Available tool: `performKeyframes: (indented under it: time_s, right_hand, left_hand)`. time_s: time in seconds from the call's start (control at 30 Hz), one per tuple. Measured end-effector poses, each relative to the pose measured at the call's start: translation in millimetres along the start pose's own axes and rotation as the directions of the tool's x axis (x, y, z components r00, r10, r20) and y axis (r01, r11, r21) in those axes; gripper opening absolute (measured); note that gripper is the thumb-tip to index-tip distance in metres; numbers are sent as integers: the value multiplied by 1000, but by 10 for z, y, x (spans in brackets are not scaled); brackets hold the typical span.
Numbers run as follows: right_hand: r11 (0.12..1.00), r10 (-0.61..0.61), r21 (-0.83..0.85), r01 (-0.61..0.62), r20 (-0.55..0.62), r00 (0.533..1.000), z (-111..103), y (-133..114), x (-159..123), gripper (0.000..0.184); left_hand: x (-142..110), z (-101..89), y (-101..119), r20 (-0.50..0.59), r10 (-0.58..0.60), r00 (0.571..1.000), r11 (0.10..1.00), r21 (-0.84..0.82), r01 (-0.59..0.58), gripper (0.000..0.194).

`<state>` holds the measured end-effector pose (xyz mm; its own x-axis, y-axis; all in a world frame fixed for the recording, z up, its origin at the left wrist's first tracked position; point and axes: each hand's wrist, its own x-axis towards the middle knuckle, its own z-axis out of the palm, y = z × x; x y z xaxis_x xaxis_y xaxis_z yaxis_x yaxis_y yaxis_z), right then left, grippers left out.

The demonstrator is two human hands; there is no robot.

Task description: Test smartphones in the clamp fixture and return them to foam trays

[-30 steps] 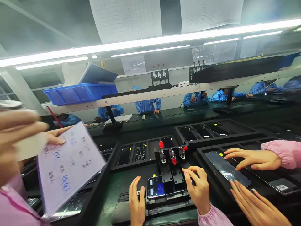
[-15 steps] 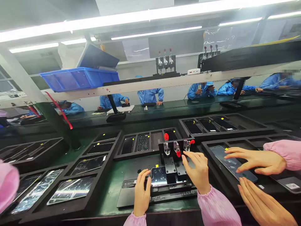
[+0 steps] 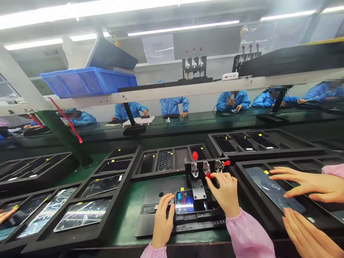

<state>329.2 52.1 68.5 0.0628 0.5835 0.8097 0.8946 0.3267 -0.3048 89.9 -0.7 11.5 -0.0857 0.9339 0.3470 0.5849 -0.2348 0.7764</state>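
A phone [image 3: 185,201] with a lit screen lies in a black clamping fixture [image 3: 172,229] on the green bench. My left hand [image 3: 162,219] rests on the fixture, its fingers together and pressed against the phone's left edge. My right hand [image 3: 225,193] reaches over the fixture and pinches the red handle of the middle toggle clamp [image 3: 207,171]. Two more red-handled clamps [image 3: 195,163] stand beside it. Both my sleeves are pink.
Black foam trays [image 3: 88,229] holding phones and glass panels surround the fixture. A co-worker's two hands [image 3: 303,182] touch a phone [image 3: 274,190] in the right tray. A blue bin [image 3: 86,80] sits on the shelf. People in blue coats work at the far bench.
The sheet of paper held up at the left is gone. My right hand has risen from the fixture to the middle clamp's handle. The phone's screen went dark, then lit again.
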Motion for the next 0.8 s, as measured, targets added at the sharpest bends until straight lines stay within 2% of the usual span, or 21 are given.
performKeyframes:
  time_s: [0.33,0.43,0.53,0.6,0.67,0.8]
  right_hand:
    - [994,32,-111,-26,56,998,41,-56,27,23]
    - [999,39,6,-39,-83,996,-40,-91,5,22]
    - [978,130,190,-81,-264,956,-224,-98,17,13]
    - [959,206,253,-127,-316,926,-351,-78,87,7]
    - [955,240,241,-171,-298,924,-434,-43,210,8]
    - [973,176,175,-151,-142,974,-446,25,483,17]
  left_hand:
    - [34,-45,49,102,43,994,999,26,-46,29]
    - [31,-62,43,114,40,993,999,22,-43,29]
    - [12,-60,51,133,33,991,999,20,-36,30]
    - [-5,-47,69,150,24,988,999,18,-27,31]
    - [-19,-26,98,178,13,984,1000,18,-16,33]
    - [-22,48,201,260,31,965,999,-19,-27,37]
